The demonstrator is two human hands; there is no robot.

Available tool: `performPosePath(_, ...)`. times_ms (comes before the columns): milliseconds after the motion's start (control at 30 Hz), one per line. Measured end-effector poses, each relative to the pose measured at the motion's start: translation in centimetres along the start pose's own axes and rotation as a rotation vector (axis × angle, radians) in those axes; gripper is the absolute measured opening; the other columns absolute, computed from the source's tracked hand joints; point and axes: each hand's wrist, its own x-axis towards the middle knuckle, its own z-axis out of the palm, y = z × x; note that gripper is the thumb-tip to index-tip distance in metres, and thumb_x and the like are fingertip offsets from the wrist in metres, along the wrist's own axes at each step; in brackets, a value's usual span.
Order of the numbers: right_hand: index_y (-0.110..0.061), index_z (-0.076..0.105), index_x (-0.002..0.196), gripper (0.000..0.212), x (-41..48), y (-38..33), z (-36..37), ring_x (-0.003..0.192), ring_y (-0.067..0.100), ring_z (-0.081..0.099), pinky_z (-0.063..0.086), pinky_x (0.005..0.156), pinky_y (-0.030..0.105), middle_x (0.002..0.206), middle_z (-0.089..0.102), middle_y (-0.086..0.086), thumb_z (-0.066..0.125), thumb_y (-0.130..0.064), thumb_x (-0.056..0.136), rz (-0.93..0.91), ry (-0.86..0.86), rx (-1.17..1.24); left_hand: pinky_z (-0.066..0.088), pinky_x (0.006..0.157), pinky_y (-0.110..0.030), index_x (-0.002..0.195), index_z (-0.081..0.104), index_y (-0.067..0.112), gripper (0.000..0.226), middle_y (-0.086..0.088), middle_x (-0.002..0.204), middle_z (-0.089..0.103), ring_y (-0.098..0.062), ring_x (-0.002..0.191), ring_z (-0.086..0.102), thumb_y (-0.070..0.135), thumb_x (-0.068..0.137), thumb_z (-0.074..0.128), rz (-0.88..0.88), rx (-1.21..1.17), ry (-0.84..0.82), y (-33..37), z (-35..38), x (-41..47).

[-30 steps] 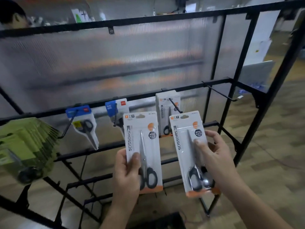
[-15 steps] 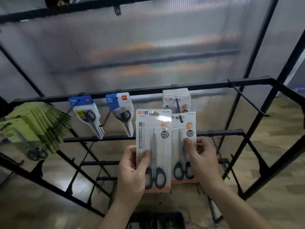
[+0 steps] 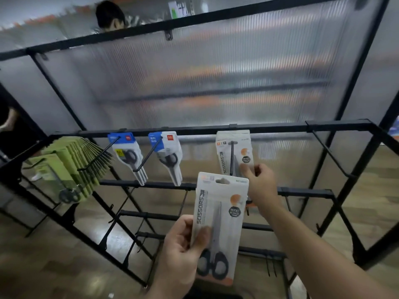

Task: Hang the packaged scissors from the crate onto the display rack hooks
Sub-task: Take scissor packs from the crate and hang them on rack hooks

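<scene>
Here, left grip curled round white scissors pack, right grip pinching hooked pack on its hook

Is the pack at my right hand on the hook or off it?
On. The hook runs through the top hole of the pack and out in front; the right hand pinches its lower part.
</scene>
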Motion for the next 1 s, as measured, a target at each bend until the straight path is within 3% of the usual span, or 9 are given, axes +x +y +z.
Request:
performPosePath(100, -0.015, 0.066, 0.097, 0.025, -0.1, -0.2, -0.5, 0.084, 0.028, 0.073, 0.063, 0.071, 0.054, 0.092, 0.075, 0.007, 0.068, -0.040, 0.096, 0.009, -0.043, -0.017, 0.062, 0.069, -0.032, 0.104, 0.065, 0.000, 0.026, -0.012, 0.094, 0.078, -0.025, 0.088, 0.076, 0.016, 0.084, 0.070, -0.010, 0.006, -0.035, 0.0, 0.6, 0.3)
performPosePath(167, -0.016, 0.065, 0.110, 0.023, -0.8, -0.3, -1.0, 0.087, 0.019, 0.071, 0.063, 0.062, 0.037, 0.107, 0.074, 0.006, 0.073, -0.031, 0.094, -0.009, -0.097, -0.033, 0.061, 0.066, -0.029, 0.102, 0.065, 0.002, 0.024, -0.010, 0.090, 0.077, -0.022, 0.083, 0.076, 0.017, 0.085, 0.071, -0.006, 0.011, -0.027, 0.0, 1.0, 0.7)
performPosePath(200, -0.016, 0.062, 0.123, 0.033, -1.5, -0.4, -1.2, 0.091, 0.013, 0.069, 0.060, 0.058, 0.025, 0.120, 0.070, 0.005, 0.074, -0.028, 0.094, -0.012, -0.118, -0.047, 0.060, 0.065, -0.029, 0.102, 0.064, 0.003, 0.025, -0.009, 0.088, 0.077, -0.020, 0.080, 0.076, 0.020, 0.085, 0.072, -0.003, 0.009, -0.022, -0.1, 1.1, 0.9)
performPosePath(233, -0.016, 0.056, 0.136, 0.048, -2.0, -0.3, -1.5, 0.100, 0.011, 0.065, 0.056, 0.061, 0.019, 0.132, 0.064, 0.004, 0.074, -0.030, 0.093, -0.009, -0.123, -0.073, 0.060, 0.065, -0.029, 0.101, 0.064, 0.005, 0.028, -0.008, 0.087, 0.076, -0.020, 0.079, 0.076, 0.024, 0.083, 0.073, 0.003, 0.009, -0.020, -0.2, 1.2, 1.2)
performPosePath(333, -0.021, 0.039, 0.154, 0.073, -4.1, -0.2, -2.9, 0.130, 0.017, 0.053, 0.049, 0.083, 0.023, 0.152, 0.049, 0.000, 0.072, -0.043, 0.092, -0.023, -0.080, -0.196, 0.060, 0.065, -0.027, 0.099, 0.063, 0.005, 0.031, -0.008, 0.085, 0.077, -0.018, 0.077, 0.075, 0.028, 0.080, 0.073, 0.011, 0.018, -0.043, -0.3, 1.6, 1.8)
performPosePath(500, -0.024, 0.040, 0.153, 0.086, -7.3, 0.3, -5.0, 0.132, 0.016, 0.054, 0.048, 0.107, 0.041, 0.149, 0.053, -0.004, 0.072, -0.058, 0.081, 0.000, -0.054, -0.196, 0.060, 0.066, -0.027, 0.100, 0.063, 0.005, 0.024, -0.007, 0.088, 0.077, -0.018, 0.080, 0.076, 0.023, 0.087, 0.072, 0.036, 0.027, -0.148, -0.7, 2.1, 2.0)
performPosePath(733, -0.028, 0.047, 0.147, 0.060, -9.4, 1.6, -6.0, 0.132, 0.009, 0.051, 0.045, 0.110, 0.036, 0.141, 0.056, -0.010, 0.069, -0.041, 0.093, -0.006, 0.002, -0.328, 0.061, 0.069, -0.026, 0.110, 0.064, 0.009, 0.021, 0.002, 0.100, 0.077, -0.015, 0.092, 0.076, 0.023, 0.095, 0.066, 0.029, 0.015, -0.147, -2.4, 2.3, 3.5)
performPosePath(867, -0.035, 0.048, 0.144, 0.051, -9.5, 2.9, -6.4, 0.127, 0.001, 0.049, 0.042, 0.100, 0.025, 0.138, 0.055, -0.016, 0.066, -0.037, 0.096, 0.003, -0.044, -0.374, 0.060, 0.071, -0.027, 0.106, 0.066, 0.014, 0.029, 0.005, 0.100, 0.077, -0.013, 0.092, 0.074, 0.037, 0.089, 0.067, 0.066, 0.096, -0.070, -3.7, 2.2, 4.8)
performPosePath(1000, -0.034, 0.047, 0.146, 0.052, -8.7, 3.3, -6.1, 0.133, 0.004, 0.047, 0.044, 0.108, 0.033, 0.143, 0.053, -0.016, 0.065, -0.036, 0.097, 0.008, -0.089, -0.414, 0.058, 0.069, -0.023, 0.105, 0.067, 0.017, 0.021, 0.006, 0.100, 0.076, -0.011, 0.090, 0.073, 0.034, 0.092, 0.067, 0.102, 0.129, -0.075, -3.8, 2.6, 5.2)
